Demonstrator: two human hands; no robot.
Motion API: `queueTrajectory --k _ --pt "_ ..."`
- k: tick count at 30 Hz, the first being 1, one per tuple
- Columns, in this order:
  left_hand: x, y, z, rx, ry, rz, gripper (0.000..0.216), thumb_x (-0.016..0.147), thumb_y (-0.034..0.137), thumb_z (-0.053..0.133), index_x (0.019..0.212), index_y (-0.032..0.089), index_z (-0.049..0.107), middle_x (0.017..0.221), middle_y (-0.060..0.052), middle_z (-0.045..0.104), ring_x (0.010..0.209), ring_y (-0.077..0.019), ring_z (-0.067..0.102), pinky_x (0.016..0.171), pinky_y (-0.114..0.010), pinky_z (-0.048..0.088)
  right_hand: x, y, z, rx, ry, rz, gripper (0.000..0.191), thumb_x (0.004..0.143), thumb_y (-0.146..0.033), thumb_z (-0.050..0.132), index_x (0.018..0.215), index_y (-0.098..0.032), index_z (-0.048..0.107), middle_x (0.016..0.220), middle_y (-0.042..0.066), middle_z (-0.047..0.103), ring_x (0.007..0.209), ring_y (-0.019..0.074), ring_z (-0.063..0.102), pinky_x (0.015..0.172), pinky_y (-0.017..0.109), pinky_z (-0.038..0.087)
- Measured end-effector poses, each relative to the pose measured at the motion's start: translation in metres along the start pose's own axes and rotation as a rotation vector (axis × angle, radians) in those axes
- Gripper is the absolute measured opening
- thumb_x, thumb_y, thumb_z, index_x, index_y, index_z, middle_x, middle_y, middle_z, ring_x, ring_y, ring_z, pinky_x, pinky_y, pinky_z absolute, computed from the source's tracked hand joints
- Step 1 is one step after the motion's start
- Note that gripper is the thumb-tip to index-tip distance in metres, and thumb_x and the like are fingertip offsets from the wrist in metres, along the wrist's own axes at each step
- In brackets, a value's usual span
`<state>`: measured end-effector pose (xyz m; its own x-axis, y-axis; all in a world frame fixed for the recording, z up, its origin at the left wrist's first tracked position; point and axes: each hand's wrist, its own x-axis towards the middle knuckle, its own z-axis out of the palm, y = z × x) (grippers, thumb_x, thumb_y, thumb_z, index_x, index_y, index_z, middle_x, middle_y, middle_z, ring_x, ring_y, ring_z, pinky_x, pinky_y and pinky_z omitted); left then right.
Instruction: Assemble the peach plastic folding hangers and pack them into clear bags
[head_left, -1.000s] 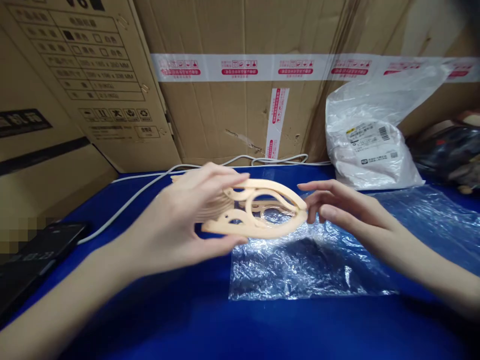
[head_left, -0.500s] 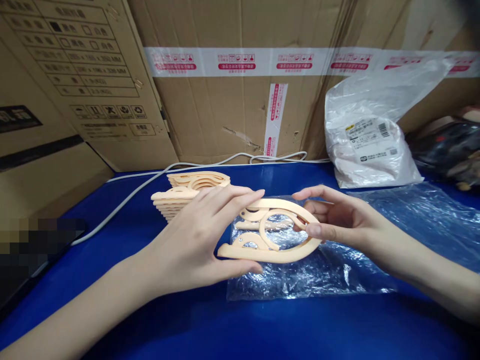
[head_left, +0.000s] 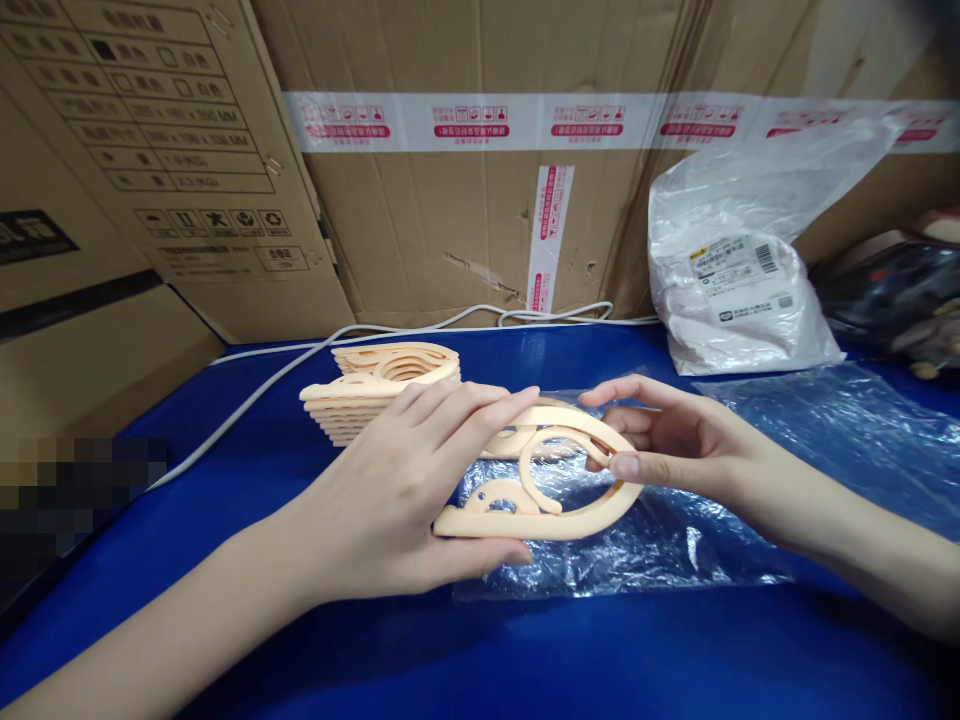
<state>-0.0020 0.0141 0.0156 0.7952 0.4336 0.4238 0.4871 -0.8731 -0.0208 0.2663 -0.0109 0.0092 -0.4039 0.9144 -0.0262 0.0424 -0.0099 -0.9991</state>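
Observation:
A peach-coloured plastic folding hanger (head_left: 592, 522), folded into a pointed loop with a curved hook inside, is held between my two hands. My left hand (head_left: 397, 490) spans its left end, fingers over the far side and thumb along the near edge. At the rounded right end, my right hand (head_left: 679, 435) pinches the frame between thumb and fingers. Behind my left hand stands a stack of similar folded hangers (head_left: 326, 420), partly covered by my fingers. Under the held hanger, a clear plastic bag (head_left: 637, 565) lies on the blue table (head_left: 570, 660).
Large cardboard boxes (head_left: 450, 210) wall off the back and left. A white plastic parcel bag (head_left: 742, 310) stands at the back right, with more clear plastic (head_left: 862, 430) in front. A white cable (head_left: 281, 372) runs along the back and left. Dark wrapped items (head_left: 885, 300) sit far right.
The hanger has tilted slightly, its near edge shifting down toward me along with my left thumb. My right hand keeps nearly the same place on the rounded end.

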Motion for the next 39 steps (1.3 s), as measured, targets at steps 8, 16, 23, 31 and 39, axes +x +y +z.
queueTrajectory --k 8,16,23,31,39 --pt "0.0004 0.0024 -0.0007 -0.029 0.007 -0.001 0.078 0.084 0.053 0.064 0.145 0.017 0.031 0.135 -0.012 0.052 0.124 -0.0285 0.048 0.106 -0.042 0.036 -0.0011 -0.0039 0.0005 -0.071 -0.021 -0.015 0.039 0.083 -0.031 0.072 0.118 -0.023 0.055 0.098 0.004 0.071 0.089 0.0162 0.067 0.073 0.025 0.054" --pt "0.0012 0.0038 -0.0013 -0.071 0.009 -0.004 0.079 0.082 0.050 0.066 0.145 0.018 0.031 0.137 -0.012 0.052 0.123 -0.0298 0.049 0.106 -0.044 0.037 -0.0014 -0.0062 0.0015 -0.076 -0.044 -0.018 0.037 0.085 -0.030 0.071 0.117 -0.024 0.054 0.101 0.004 0.071 0.092 0.0161 0.067 0.076 0.025 0.054" --pt "0.0010 0.0033 -0.0013 -0.089 0.012 -0.002 0.083 0.080 0.050 0.070 0.145 0.016 0.032 0.137 -0.012 0.051 0.123 -0.0287 0.049 0.106 -0.041 0.036 -0.0031 -0.0051 0.0005 -0.055 -0.071 -0.032 0.036 0.087 -0.028 0.069 0.118 -0.024 0.053 0.103 0.003 0.070 0.093 0.0144 0.067 0.077 0.023 0.053" --pt "0.0006 0.0024 -0.0003 -0.079 -0.019 0.003 0.084 0.082 0.055 0.066 0.147 0.018 0.029 0.141 -0.013 0.049 0.126 -0.0296 0.047 0.107 -0.043 0.035 -0.0017 -0.0056 0.0010 -0.091 -0.032 -0.026 0.038 0.084 -0.030 0.072 0.117 -0.023 0.054 0.099 0.004 0.071 0.091 0.0170 0.068 0.075 0.026 0.054" --pt "0.0002 0.0025 0.0003 -0.069 -0.030 0.000 0.086 0.082 0.056 0.066 0.149 0.020 0.027 0.141 -0.014 0.049 0.125 -0.0323 0.049 0.105 -0.046 0.037 -0.0032 -0.0045 0.0003 -0.102 -0.040 -0.030 0.037 0.085 -0.030 0.071 0.117 -0.024 0.054 0.098 0.003 0.070 0.092 0.0175 0.067 0.076 0.027 0.054"
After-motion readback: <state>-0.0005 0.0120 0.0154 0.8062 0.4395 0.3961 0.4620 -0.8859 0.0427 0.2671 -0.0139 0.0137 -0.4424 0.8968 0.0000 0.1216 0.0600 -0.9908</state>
